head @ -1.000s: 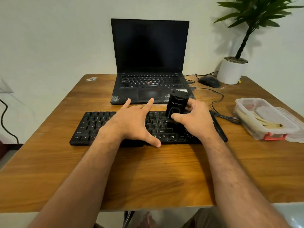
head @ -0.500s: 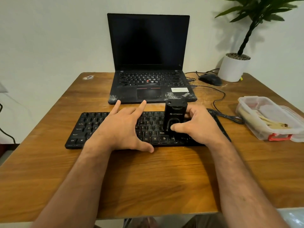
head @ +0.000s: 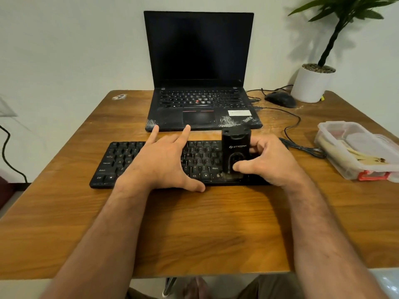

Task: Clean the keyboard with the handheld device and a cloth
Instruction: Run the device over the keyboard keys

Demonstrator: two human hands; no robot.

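The right hand (head: pixel 269 162) holds a black handheld device (head: pixel 236 152) upright on the black keyboard (head: pixel 121 162); the left hand (head: pixel 164 162) presses flat on the keys; both rest on the wooden tabletop (head: pixel 194 229).

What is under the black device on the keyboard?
The device, held by the right hand, stands upright on the right part of the keyboard. A dusty clear nozzle at its base meets the bottom key row. The keys beneath it are covered.
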